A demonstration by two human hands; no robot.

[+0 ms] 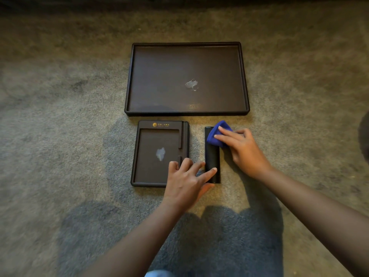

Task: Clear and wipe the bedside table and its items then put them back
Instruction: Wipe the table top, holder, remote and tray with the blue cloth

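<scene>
A narrow black block (212, 156) lies lengthwise on the carpet. My left hand (187, 180) rests on its near end, fingers spread, thumb under the near edge, pinning it down. My right hand (242, 148) presses a folded blue cloth (216, 133) onto the block's far end. To the left sits a small dark notepad tray (139, 156) with a gold logo and a pale smear inside. Beyond both lies a large dark rectangular tray (244, 76), empty except for a shiny wet spot near its middle.
Everything sits on grey-brown carpet (69, 136). A dark object (364, 136) shows at the right edge. A dark strip of furniture runs along the top. My shadow covers the near carpet.
</scene>
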